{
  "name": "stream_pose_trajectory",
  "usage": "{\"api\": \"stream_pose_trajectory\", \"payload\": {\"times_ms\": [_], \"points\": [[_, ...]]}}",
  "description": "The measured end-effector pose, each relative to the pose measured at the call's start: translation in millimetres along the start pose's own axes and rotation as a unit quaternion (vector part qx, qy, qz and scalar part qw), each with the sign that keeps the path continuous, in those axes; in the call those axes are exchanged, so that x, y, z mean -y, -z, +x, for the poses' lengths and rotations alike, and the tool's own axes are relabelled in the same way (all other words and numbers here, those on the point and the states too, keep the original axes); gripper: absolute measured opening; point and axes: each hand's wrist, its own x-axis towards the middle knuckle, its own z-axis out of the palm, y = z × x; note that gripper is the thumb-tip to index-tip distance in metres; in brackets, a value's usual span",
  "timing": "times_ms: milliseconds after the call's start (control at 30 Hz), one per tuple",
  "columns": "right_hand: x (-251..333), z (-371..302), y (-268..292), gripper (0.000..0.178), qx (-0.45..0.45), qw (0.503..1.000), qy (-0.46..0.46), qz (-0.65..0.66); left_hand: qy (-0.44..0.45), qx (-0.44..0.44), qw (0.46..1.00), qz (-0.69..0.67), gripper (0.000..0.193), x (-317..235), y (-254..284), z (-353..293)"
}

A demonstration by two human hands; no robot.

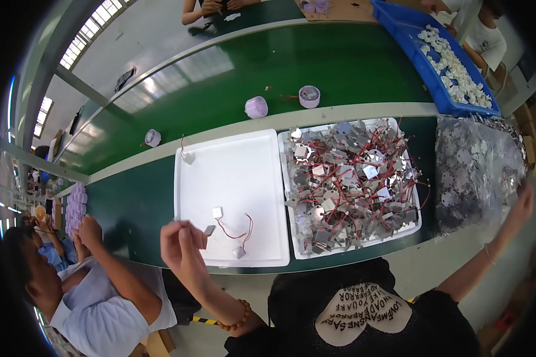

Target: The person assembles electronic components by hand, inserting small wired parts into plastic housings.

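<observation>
Grey, likely light, stiff, best edge-held: square plate (209, 230) at nearly closed left fingers (186, 237), grip unclear; right fingers (524, 193) too blurred.

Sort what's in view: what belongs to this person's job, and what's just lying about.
Apparently part of the job:
grey square piece at the left hand
white tray with a few wired pieces
heap of red-wired metal pieces
clear bag of parts near the right hand

Apparently just lying about:
loose purple cups
blue bin of white pieces

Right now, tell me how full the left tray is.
Nearly empty: the left tray is mostly bare, with a few small parts.
</observation>
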Motion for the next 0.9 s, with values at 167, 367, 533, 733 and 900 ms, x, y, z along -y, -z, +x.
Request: {"api": "stream_pose_trajectory", "payload": {"times_ms": [167, 367, 533, 733, 900], "points": [[-120.7, 19.0, 98.1, 0.028, 0.147, 0.908, -0.015, -0.392, 0.036, 0.098, 0.993, 0.055, 0.007, 2.2, -25.5, 17.9], [-21.1, -6.4, 50.0, 0.034, 0.359, 0.930, 0.016, -0.073, 0.058, 0.130, 0.985, 0.098, 0.009, 11.8, -44.8, 12.5], [-30.7, -0.6, 52.5, 0.043, 0.422, 0.901, -0.010, -0.096, 0.060, 0.139, 0.984, 0.095, 0.008, 17.2, -47.2, 3.3], [-29.8, -2.7, 58.8, 0.037, 0.417, 0.901, -0.099, 0.066, 0.067, 0.131, 0.985, 0.092, 0.008, 12.9, -46.3, -5.8], [-17.7, 21.2, 42.5, 0.032, 0.414, 0.896, -0.121, -0.106, 0.067, 0.128, 0.986, 0.087, 0.008, 8.7, -37.1, -10.1]]}}
